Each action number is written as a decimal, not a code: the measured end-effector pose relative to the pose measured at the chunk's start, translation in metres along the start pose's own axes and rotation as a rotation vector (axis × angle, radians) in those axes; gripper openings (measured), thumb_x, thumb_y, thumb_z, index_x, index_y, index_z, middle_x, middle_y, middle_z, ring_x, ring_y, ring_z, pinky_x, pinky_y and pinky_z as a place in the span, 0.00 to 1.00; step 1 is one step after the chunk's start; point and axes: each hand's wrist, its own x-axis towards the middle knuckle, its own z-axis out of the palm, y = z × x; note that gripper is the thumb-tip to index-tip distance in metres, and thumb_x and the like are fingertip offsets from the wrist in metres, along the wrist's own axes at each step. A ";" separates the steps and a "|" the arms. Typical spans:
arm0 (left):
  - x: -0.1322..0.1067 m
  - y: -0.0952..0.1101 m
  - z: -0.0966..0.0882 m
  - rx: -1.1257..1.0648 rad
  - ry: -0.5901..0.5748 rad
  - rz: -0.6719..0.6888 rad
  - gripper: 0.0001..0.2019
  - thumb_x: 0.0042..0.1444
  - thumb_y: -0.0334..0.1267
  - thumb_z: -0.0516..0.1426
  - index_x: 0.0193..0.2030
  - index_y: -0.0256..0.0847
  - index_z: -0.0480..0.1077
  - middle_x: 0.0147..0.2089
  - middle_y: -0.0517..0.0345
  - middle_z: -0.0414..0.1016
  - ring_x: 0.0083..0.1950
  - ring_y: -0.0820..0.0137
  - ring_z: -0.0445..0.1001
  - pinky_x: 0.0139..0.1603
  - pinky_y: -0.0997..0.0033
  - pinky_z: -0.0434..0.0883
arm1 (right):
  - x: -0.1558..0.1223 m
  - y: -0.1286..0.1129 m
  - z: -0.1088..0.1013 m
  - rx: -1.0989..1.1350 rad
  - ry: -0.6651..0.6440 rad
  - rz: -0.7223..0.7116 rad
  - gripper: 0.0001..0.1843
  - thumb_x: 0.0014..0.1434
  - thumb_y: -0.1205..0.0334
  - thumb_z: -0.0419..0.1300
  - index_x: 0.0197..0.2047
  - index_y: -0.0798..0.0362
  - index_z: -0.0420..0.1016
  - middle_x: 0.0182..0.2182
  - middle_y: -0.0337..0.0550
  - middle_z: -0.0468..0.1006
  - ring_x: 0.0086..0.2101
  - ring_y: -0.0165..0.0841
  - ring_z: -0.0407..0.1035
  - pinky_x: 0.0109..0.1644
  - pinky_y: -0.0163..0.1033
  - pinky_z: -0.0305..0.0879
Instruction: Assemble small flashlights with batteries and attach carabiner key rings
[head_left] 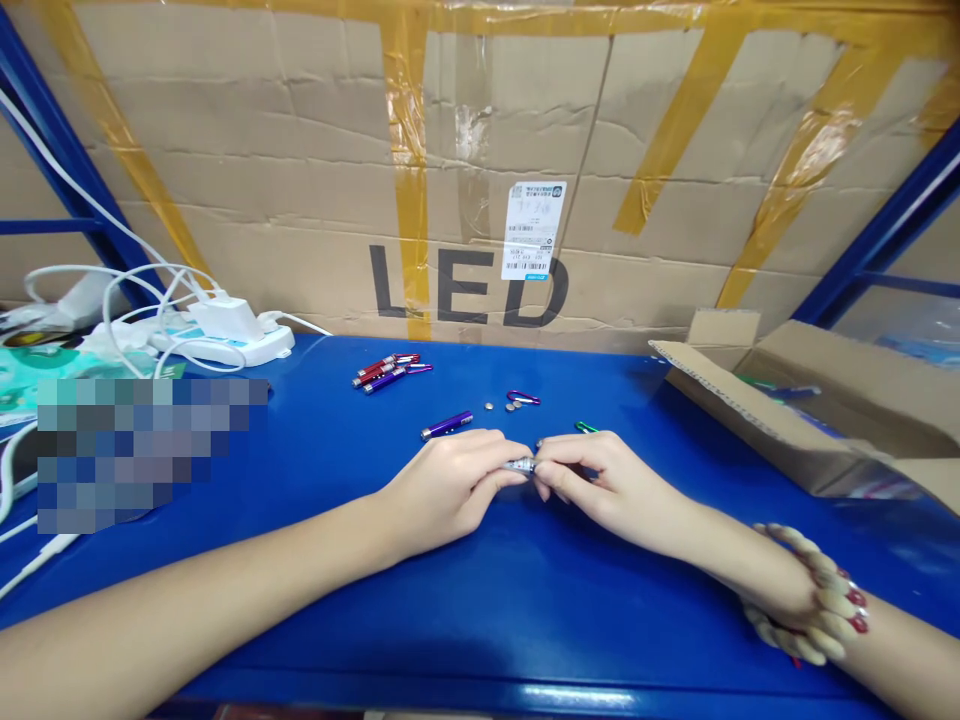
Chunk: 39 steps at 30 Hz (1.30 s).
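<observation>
My left hand and my right hand meet at the middle of the blue table. Both pinch one small silver tube, which looks like a mini flashlight part. A purple flashlight body lies just beyond my left hand. A green piece peeks out behind my right hand. Farther back lie three small button cells and a purple clip. A cluster of red and purple mini flashlights lies toward the back. A beaded bracelet circles my right wrist.
A big taped cardboard box marked LED stands along the back. An open carton with small items sits at the right. A white power strip with plugs and cables lies at the back left. Blue shelf posts flank both sides.
</observation>
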 end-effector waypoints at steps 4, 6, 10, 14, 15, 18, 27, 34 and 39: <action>0.001 0.001 0.000 -0.006 0.001 -0.023 0.09 0.61 0.31 0.48 0.42 0.37 0.69 0.35 0.56 0.75 0.36 0.72 0.72 0.40 0.75 0.69 | 0.001 -0.001 0.000 0.006 -0.015 0.060 0.19 0.62 0.58 0.47 0.24 0.56 0.70 0.18 0.35 0.67 0.21 0.23 0.59 0.28 0.29 0.54; 0.001 0.000 -0.001 -0.008 0.007 -0.040 0.09 0.61 0.31 0.49 0.42 0.38 0.69 0.36 0.56 0.75 0.37 0.72 0.72 0.41 0.75 0.69 | 0.001 -0.001 0.000 0.040 -0.017 0.090 0.20 0.62 0.56 0.47 0.24 0.56 0.70 0.17 0.34 0.66 0.20 0.23 0.59 0.26 0.29 0.54; 0.001 0.000 -0.002 -0.014 0.006 -0.079 0.10 0.61 0.32 0.49 0.43 0.39 0.70 0.36 0.57 0.75 0.37 0.72 0.73 0.41 0.75 0.70 | 0.001 0.000 -0.002 0.097 -0.013 0.122 0.21 0.62 0.54 0.48 0.25 0.57 0.71 0.17 0.35 0.65 0.19 0.23 0.59 0.25 0.28 0.55; 0.001 0.001 -0.002 -0.031 0.006 -0.054 0.10 0.60 0.31 0.49 0.42 0.40 0.70 0.36 0.57 0.75 0.36 0.73 0.73 0.40 0.76 0.70 | 0.001 0.004 -0.003 0.128 -0.043 0.123 0.20 0.61 0.54 0.49 0.28 0.57 0.74 0.17 0.35 0.66 0.19 0.22 0.59 0.24 0.27 0.55; 0.000 0.001 -0.002 -0.038 0.014 -0.032 0.10 0.60 0.31 0.49 0.41 0.40 0.70 0.35 0.57 0.75 0.35 0.73 0.72 0.39 0.76 0.69 | 0.001 0.005 -0.003 0.132 -0.041 0.122 0.19 0.60 0.55 0.50 0.28 0.57 0.75 0.18 0.35 0.67 0.19 0.22 0.59 0.24 0.27 0.55; -0.002 0.002 -0.001 -0.030 0.038 0.043 0.10 0.60 0.30 0.48 0.42 0.38 0.70 0.32 0.57 0.74 0.31 0.73 0.71 0.34 0.77 0.68 | 0.001 0.010 -0.002 0.126 0.008 0.136 0.16 0.57 0.55 0.55 0.26 0.57 0.76 0.18 0.37 0.69 0.20 0.22 0.60 0.24 0.28 0.55; -0.005 0.000 0.001 0.051 0.033 0.134 0.11 0.60 0.28 0.47 0.44 0.34 0.69 0.30 0.55 0.72 0.30 0.72 0.70 0.32 0.76 0.68 | -0.001 0.002 0.000 0.075 0.051 -0.024 0.17 0.59 0.58 0.54 0.24 0.57 0.75 0.20 0.39 0.71 0.23 0.25 0.63 0.29 0.30 0.57; -0.005 -0.002 0.003 0.088 0.050 0.115 0.11 0.61 0.29 0.48 0.44 0.35 0.69 0.31 0.54 0.74 0.31 0.72 0.71 0.33 0.75 0.70 | 0.001 0.000 0.003 0.216 -0.027 0.106 0.19 0.60 0.59 0.51 0.22 0.58 0.71 0.18 0.36 0.67 0.21 0.23 0.59 0.25 0.28 0.54; -0.004 -0.002 0.004 0.042 0.090 0.079 0.14 0.60 0.30 0.50 0.52 0.36 0.66 0.33 0.55 0.76 0.32 0.71 0.73 0.34 0.74 0.71 | 0.002 0.003 0.001 0.223 -0.011 0.159 0.18 0.59 0.57 0.51 0.23 0.58 0.72 0.18 0.37 0.68 0.21 0.23 0.60 0.26 0.29 0.55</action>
